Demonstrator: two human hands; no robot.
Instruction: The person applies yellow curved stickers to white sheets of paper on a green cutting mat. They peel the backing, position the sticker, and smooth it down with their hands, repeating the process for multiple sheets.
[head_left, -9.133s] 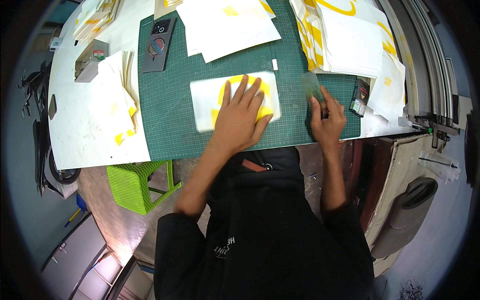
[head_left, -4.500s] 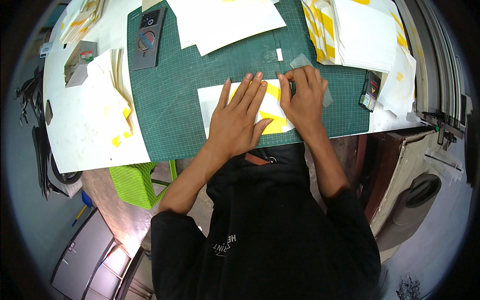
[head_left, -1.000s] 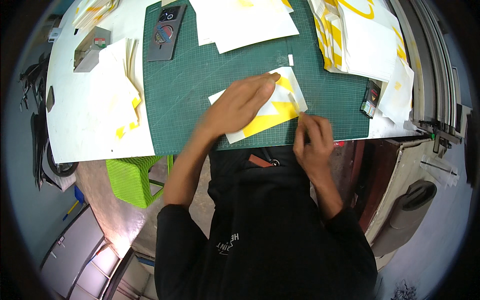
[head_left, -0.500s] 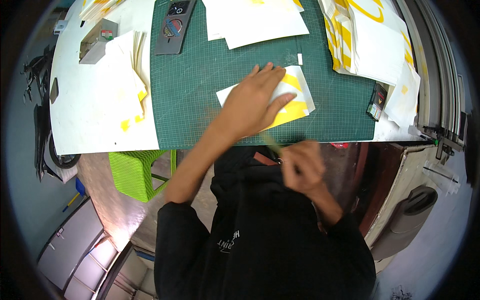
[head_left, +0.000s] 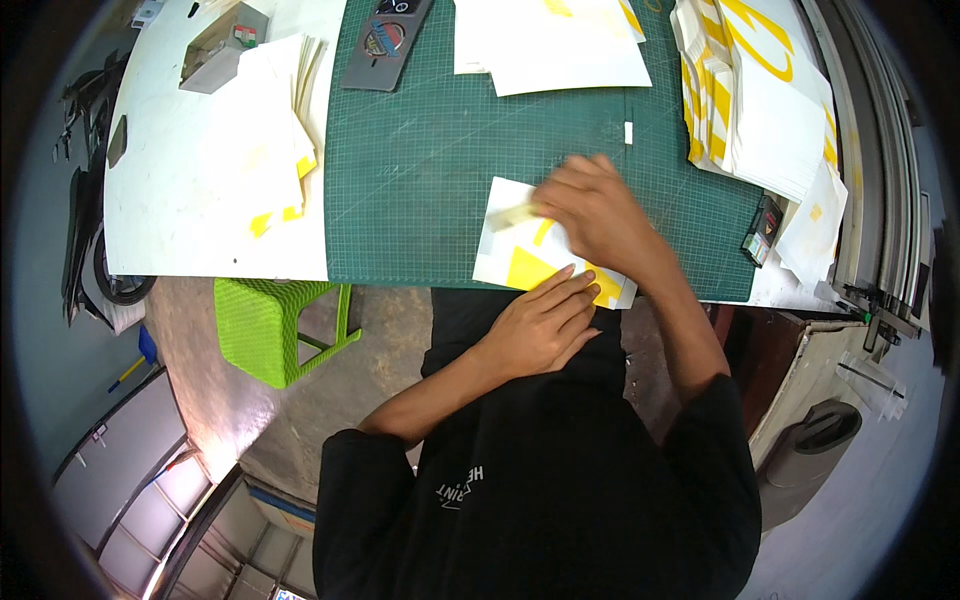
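White-and-yellow paper [head_left: 520, 250] lies just below the middle of the frame, on the near edge of a green cutting mat [head_left: 410, 200], its lower right corner seeming to overhang. From my distant post I find the left hand [head_left: 545, 325] nearest: open, fingers stretched flat over the paper's lower right part, I judge to stop it slipping. Just above, the right hand [head_left: 600, 205] is blurred, its fingers curled around a pale flat strip [head_left: 511, 217] over the paper's upper left; that grip probably steadies the strip, though I cannot tell how firmly it meets the paper. Farther off, a small dark box [head_left: 762, 232] sits by the mat's right edge. White sheets with yellow corners [head_left: 265, 140] lie at upper left, and a thick paper stack [head_left: 775, 130] at upper right, likely kept aside to leave the hands room. Farthest, at the top, are larger white sheets [head_left: 565, 55] and, left of them, a dark phone [head_left: 385, 45]
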